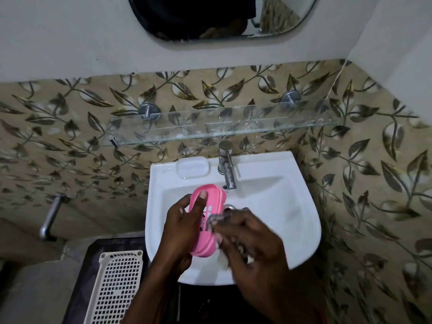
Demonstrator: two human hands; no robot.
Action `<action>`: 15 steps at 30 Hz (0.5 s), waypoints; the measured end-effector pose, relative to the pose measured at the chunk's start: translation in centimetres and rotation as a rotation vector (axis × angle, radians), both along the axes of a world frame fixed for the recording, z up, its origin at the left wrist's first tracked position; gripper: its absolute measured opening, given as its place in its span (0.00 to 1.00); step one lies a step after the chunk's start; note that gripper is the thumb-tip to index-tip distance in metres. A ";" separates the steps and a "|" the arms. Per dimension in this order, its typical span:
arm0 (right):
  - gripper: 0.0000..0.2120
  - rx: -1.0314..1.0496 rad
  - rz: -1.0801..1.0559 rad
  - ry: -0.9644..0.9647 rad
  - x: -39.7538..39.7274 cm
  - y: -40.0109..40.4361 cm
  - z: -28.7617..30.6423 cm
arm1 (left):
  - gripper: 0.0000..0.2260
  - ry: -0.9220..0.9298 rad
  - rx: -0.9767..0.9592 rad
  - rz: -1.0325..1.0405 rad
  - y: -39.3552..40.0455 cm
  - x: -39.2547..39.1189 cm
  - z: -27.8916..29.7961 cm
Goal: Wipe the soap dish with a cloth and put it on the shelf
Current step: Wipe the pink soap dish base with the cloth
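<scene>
Both your hands work over the white ceramic basin [304, 206]. Your left hand [184, 220] grips the pink oval plastic soap dish [211, 199], thumb across its slotted face. Your right hand [252, 242], blurred, has its fingers curled around a pale cloth [223, 258] touching the dish. Behind, the clear glass shelf [233, 129] spans the leaf-patterned wall.

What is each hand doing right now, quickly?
Left hand: closed on the pink soap dish, thumb across its top.
Right hand: blurred, closed on a white cloth against the dish.
</scene>
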State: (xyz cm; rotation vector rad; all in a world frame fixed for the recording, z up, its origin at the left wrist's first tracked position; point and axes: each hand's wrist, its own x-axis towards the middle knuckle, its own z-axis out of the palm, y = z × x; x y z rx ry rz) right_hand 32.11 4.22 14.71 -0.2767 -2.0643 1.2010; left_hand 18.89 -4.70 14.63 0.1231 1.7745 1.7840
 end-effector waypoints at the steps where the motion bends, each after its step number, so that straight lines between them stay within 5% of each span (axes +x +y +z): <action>1: 0.10 0.018 0.007 -0.007 0.4 -0.6 -0.1 | 0.11 -0.002 -0.005 0.003 0.1 -0.1 -0.1; 9: 0.08 -0.200 -0.162 -0.100 -2.1 4.1 2.0 | 0.13 0.031 0.036 -0.118 -0.5 1.7 0.2; 15: 0.08 -0.262 -0.018 0.012 0.3 0.3 2.1 | 0.12 0.128 0.034 -0.084 -0.4 0.7 0.4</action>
